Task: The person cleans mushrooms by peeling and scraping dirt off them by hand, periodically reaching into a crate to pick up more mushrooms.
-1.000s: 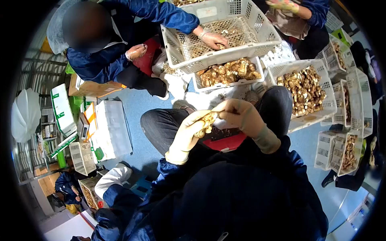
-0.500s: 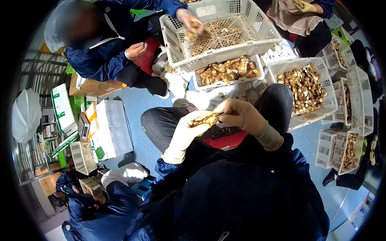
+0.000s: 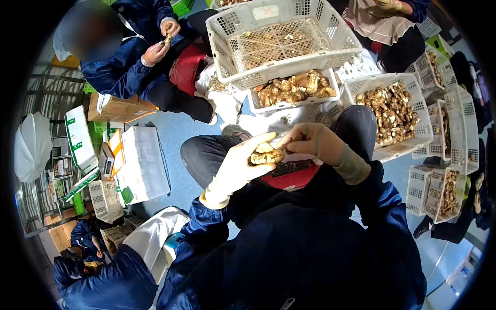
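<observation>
My left hand (image 3: 240, 164), in a pale glove, is closed around a brown, dirt-flecked mushroom (image 3: 267, 156) above my lap. The mushroom lies sideways between the thumb and fingers. My right hand (image 3: 320, 148), gloved too, is pinched at the mushroom's right end. Whatever sits in that pinch is too small and hidden to make out. Below both hands, a red surface (image 3: 292, 178) with dark crumbs on it shows between my knees. Just beyond my knees stands a white tray (image 3: 331, 98) holding several brown mushrooms (image 3: 284, 92).
A large white crate (image 3: 284, 67) with a mesh bottom and scraps rests behind the tray. On the right is a crate (image 3: 380, 153) full of mushrooms, with more crates (image 3: 439, 196) beyond. A co-worker's hands (image 3: 160, 46) hold a small mushroom at upper left. White boxes (image 3: 147, 163) stand left.
My left hand has turned and its fingers have spread around the mushroom, which shows more fully. My right hand shifted slightly. The co-worker's hands came together, away from the large crate.
</observation>
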Tool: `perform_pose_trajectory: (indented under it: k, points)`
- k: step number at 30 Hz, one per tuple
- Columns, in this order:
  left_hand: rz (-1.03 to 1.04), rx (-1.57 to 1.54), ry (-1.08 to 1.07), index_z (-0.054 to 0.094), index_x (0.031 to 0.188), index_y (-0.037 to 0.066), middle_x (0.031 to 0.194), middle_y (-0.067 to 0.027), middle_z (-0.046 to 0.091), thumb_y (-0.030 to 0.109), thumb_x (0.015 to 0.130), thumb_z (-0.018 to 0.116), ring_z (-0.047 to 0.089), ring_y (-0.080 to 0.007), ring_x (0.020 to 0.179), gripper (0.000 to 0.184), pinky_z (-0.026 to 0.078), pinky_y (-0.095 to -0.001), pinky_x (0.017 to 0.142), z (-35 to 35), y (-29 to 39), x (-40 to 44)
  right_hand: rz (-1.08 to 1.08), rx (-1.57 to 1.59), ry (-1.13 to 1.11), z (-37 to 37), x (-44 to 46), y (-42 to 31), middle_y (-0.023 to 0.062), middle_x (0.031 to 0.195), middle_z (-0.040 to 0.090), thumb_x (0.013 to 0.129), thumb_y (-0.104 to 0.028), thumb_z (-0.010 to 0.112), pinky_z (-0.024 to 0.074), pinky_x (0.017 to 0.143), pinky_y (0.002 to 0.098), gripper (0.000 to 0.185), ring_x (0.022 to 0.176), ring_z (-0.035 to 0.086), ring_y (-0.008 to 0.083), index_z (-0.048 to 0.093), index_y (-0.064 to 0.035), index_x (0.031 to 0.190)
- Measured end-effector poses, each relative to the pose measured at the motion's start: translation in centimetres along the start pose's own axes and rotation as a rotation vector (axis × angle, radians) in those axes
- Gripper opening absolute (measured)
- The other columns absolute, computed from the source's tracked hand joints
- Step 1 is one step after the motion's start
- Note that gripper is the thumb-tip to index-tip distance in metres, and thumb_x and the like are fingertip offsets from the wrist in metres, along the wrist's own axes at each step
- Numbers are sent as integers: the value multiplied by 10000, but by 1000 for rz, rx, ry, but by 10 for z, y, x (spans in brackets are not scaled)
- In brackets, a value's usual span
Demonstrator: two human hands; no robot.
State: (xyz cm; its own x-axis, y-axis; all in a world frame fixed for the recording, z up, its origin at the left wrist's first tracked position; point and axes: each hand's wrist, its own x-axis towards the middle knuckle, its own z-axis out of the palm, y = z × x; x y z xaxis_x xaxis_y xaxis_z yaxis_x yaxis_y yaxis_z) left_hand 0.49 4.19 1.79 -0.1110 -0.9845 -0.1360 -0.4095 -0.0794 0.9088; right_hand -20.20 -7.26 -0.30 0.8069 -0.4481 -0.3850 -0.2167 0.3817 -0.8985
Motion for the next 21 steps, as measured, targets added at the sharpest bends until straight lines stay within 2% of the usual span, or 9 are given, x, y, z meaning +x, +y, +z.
perform_pose_trajectory:
  k: [2, 5, 8, 11, 14, 17, 20, 21]
  points:
    - [13, 107, -13, 520, 1263, 74, 981, -144, 624, 153, 711, 756, 622, -251, 887, 606, 486, -316, 801, -1, -1, 1, -64, -103, -47, 0, 2, 6, 3, 722, 608, 824, -126, 674, 424, 554, 224, 114, 626, 519, 50, 635, -20, 842]
    - [79, 291, -47, 487, 1296, 96, 987, -166, 620, 174, 715, 745, 614, -306, 873, 641, 489, -345, 795, 0, -2, 4, -219, -233, -2, 2, 10, 22, 13, 720, 614, 817, -132, 679, 433, 564, 226, 133, 633, 533, 55, 641, -11, 853]
    - [130, 304, -30, 505, 1285, 56, 906, -92, 622, 82, 699, 746, 599, -213, 813, 634, 474, -295, 774, 0, 1, 4, -16, -163, 3, 0, 2, -8, 21, 725, 619, 802, -125, 687, 439, 578, 224, 136, 648, 548, 63, 650, -18, 877]
    - [134, 279, -24, 495, 1296, 62, 899, -96, 619, 110, 695, 755, 598, -225, 804, 657, 477, -308, 766, -3, 0, 6, -2, -61, -19, 0, -1, -16, 37, 742, 627, 784, -118, 697, 441, 592, 224, 138, 661, 558, 75, 648, -13, 859]
    - [207, 473, -37, 458, 1327, 76, 892, -116, 620, 141, 683, 764, 606, -268, 805, 716, 484, -338, 760, -3, 2, 9, 51, -243, -42, -1, 6, -8, 43, 767, 640, 784, -138, 694, 447, 611, 224, 150, 686, 566, 78, 649, -19, 862]
    - [248, 616, -75, 417, 1355, 91, 891, -138, 621, 166, 670, 768, 609, -306, 814, 773, 487, -364, 751, 2, 4, 10, -114, -329, -22, -12, 23, 24, 42, 754, 634, 782, -170, 694, 450, 608, 237, 164, 690, 568, 82, 640, -21, 827]
    - [283, 703, -62, 400, 1361, 71, 864, -141, 614, 174, 668, 762, 609, -301, 791, 788, 485, -371, 723, 1, 11, 14, -71, -99, -17, -8, 15, 13, 37, 738, 628, 777, -188, 693, 455, 613, 249, 173, 688, 570, 87, 623, -30, 782]
    - [300, 715, -48, 401, 1360, 65, 854, -138, 611, 176, 668, 760, 608, -296, 783, 787, 484, -370, 716, 1, 12, 14, -91, -107, -17, -7, 17, 16, 39, 739, 629, 774, -179, 696, 457, 618, 248, 175, 690, 571, 88, 615, -24, 771]
